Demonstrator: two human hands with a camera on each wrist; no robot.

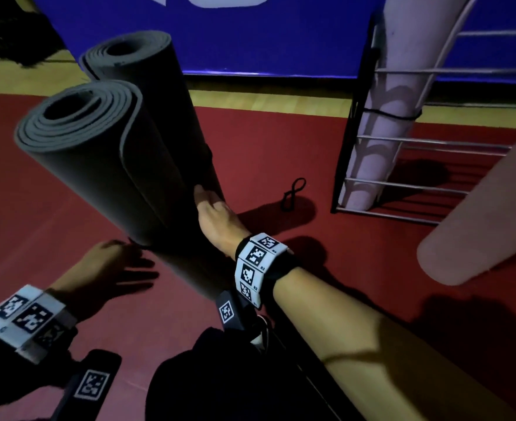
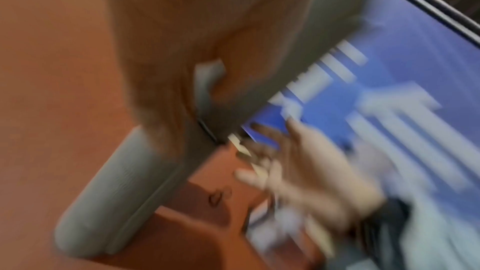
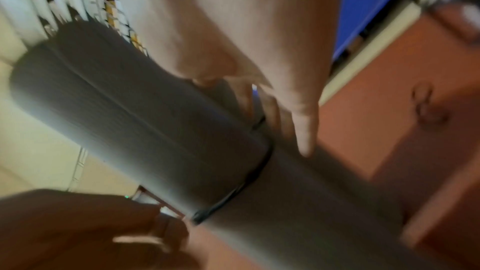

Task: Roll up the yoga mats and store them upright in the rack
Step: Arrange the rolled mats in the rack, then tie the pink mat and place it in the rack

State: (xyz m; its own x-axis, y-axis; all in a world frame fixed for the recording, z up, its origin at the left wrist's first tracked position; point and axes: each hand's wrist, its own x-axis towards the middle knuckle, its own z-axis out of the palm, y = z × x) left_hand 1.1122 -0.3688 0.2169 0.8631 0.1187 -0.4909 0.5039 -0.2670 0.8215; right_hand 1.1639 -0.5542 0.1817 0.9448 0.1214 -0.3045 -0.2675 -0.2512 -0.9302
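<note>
**Two grey rolls at left of frame, rack at right**

Two rolled dark grey foam yoga mats [image 1: 98, 141] lean side by side, spiral ends toward upper left of the head view, lower ends at centre. A thin black band [image 3: 233, 192] circles them. Right hand [image 1: 217, 217] curls round the rolls low down. Left hand [image 1: 110, 265], fingers spread, holds nothing, just below the rolls.

White wire rack [image 1: 402, 177] at right edge holds one pale pink rolled mat [image 1: 381, 117] upright. Bare red floor [image 1: 281, 147] between rolls and rack, with a small black loop strap [image 1: 293, 192] lying on it.
</note>
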